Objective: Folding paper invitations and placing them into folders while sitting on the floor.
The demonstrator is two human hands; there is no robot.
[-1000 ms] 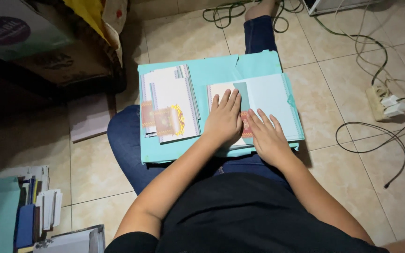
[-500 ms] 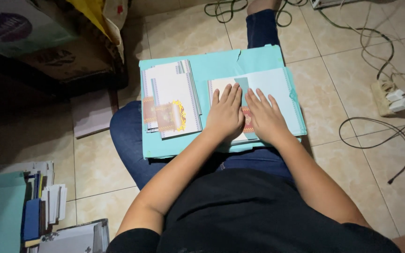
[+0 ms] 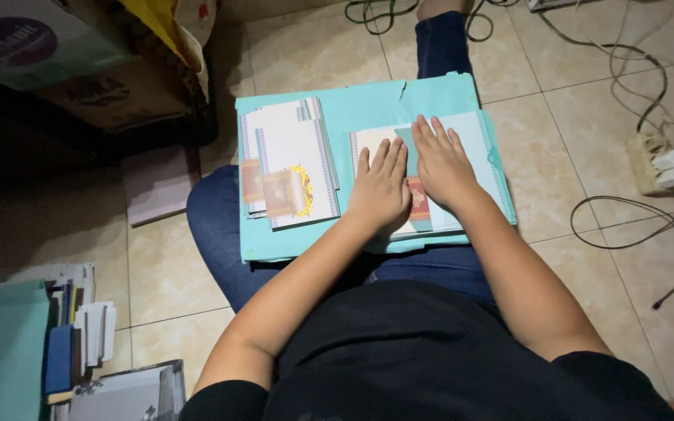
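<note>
A single head-worn camera looks steeply down from above the seated person's chest, facing forward along the legs. It frames at close range the turquoise folder [image 3: 368, 109] on the lap, with the tiled floor [image 3: 571, 156] surrounding. No second view exists.

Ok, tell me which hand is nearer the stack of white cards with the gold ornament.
Left. The left hand lies flat just right of the card stack, a narrow gap between. The right hand presses the other papers, farther right.

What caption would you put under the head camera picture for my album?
Left hand and right hand press flat on a folded paper sheet atop a teal folder, beside a stack of decorated cards.
</note>
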